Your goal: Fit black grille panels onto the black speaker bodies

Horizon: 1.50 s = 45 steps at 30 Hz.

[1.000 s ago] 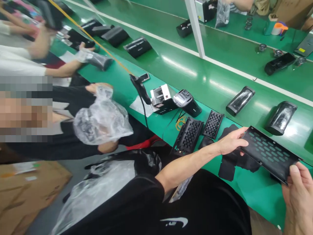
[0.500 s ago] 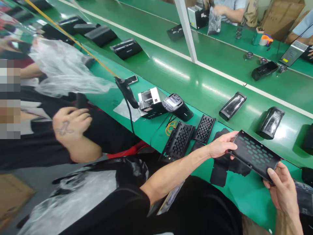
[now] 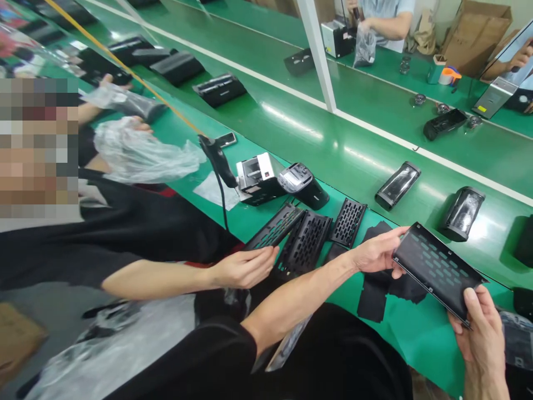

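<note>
Both my hands hold a black perforated panel (image 3: pixel 437 269) above the near edge of the green bench (image 3: pixel 416 339). My left hand (image 3: pixel 378 251) pinches its left end, fingers closed on the rim. My right hand (image 3: pixel 478 328) grips its lower right corner, thumb on top. Under the panel lie flat black sheet pieces (image 3: pixel 375 297). To the left, a co-worker's hand (image 3: pixel 244 266) holds another slotted panel (image 3: pixel 272 226) beside two more grilles (image 3: pixel 308 241) lying on the bench.
An open grey device (image 3: pixel 260 176) and a dark rounded unit (image 3: pixel 302 183) sit behind the grilles, with a hanging black tool (image 3: pixel 216 158). Black speaker-like housings (image 3: pixel 397 185) ride the green conveyor. Co-workers handle clear plastic bags (image 3: pixel 141 153) at left. A white post (image 3: pixel 318 55) stands mid-belt.
A co-worker's arm has reached in from the left and lifted a slotted panel by the grilles. My right hand has shifted its grip on the panel's corner; the panel stays in both hands.
</note>
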{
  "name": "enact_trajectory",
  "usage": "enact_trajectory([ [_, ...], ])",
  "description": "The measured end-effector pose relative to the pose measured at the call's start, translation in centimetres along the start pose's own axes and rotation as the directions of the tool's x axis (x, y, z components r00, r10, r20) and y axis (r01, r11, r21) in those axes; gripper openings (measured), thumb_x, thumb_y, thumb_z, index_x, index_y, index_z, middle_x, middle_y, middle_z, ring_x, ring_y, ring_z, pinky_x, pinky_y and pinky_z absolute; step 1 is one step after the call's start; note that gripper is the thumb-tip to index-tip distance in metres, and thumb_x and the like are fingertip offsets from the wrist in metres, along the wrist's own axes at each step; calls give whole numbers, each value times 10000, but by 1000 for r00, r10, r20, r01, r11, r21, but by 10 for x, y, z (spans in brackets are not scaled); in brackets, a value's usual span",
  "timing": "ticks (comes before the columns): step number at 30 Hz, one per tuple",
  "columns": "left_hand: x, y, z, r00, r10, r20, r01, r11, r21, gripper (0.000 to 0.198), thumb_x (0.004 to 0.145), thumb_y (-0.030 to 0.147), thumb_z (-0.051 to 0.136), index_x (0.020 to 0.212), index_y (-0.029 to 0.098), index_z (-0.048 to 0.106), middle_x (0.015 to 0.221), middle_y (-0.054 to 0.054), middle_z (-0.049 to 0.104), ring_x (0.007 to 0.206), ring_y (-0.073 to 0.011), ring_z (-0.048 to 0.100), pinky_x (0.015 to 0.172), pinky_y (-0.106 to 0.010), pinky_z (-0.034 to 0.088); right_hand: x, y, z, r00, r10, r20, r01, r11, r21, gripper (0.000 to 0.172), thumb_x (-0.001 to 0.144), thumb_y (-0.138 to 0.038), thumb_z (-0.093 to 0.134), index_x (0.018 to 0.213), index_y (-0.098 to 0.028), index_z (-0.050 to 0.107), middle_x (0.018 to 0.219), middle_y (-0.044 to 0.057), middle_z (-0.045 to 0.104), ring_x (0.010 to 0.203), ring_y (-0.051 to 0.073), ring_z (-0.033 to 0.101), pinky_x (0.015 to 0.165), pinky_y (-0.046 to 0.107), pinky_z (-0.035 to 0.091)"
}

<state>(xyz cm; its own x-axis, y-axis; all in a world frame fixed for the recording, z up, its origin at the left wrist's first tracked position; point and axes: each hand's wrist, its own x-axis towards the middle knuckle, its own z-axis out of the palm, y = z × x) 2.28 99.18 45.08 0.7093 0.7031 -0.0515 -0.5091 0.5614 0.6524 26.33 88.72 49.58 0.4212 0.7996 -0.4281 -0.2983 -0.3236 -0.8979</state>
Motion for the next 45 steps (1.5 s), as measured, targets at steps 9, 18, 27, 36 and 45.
enact_trajectory([
  [9, 5, -30, 25, 995, 96, 34, -101, 979, 175, 1109, 543, 560, 1031, 1512, 236, 601, 1313, -128, 744, 1343, -354, 623, 1180, -504, 436, -40, 9, 1, 977, -190, -100, 173, 972, -156, 533, 866, -683, 797, 1076, -226, 620, 837, -15, 608, 561, 107, 511, 478, 242, 413],
  [18, -10, -1, 3, 1000, 1, 18, 0, 998, -57, 1320, 419, 557, 1045, 1586, 242, 513, 1328, -181, 746, 1193, -384, 722, 1028, -505, 565, 11, 39, -118, 721, -603, -341, 242, 680, -692, 1142, 422, -631, 1025, 1364, -197, 547, 1349, 131, 523, 1323, 407, 532, 1169, 607, 437],
  [27, -17, -9, 12, 977, 10, 213, 54, 955, -292, 1131, 541, 699, 989, 1461, 157, 617, 1300, -183, 723, 1106, -344, 745, 994, -488, 593, 105, 8, -168, 988, 142, -61, -155, 889, -430, 1020, 510, -663, 976, 1364, -266, 583, 1295, 96, 609, 1060, 302, 644, 838, 433, 587],
  [36, -20, -15, 18, 948, 14, 318, 109, 924, -367, 945, 658, 592, 983, 1441, 174, 661, 1400, -162, 704, 1244, -315, 700, 1046, -442, 572, 117, 68, -148, 991, 41, -130, -100, 863, -496, 1294, 468, -785, 881, 1561, -248, 443, 1370, 155, 626, 1185, 358, 687, 965, 460, 580],
  [45, -2, -29, 12, 958, -14, 286, 126, 918, -376, 1065, 529, 630, 982, 1435, 174, 658, 1362, -173, 713, 1207, -364, 712, 1050, -501, 550, 23, 121, -143, 883, -167, -439, -272, 581, -767, 1519, 514, -993, 730, 1617, -19, 352, 1442, 421, 540, 1380, 657, 506, 1053, 753, 482],
])
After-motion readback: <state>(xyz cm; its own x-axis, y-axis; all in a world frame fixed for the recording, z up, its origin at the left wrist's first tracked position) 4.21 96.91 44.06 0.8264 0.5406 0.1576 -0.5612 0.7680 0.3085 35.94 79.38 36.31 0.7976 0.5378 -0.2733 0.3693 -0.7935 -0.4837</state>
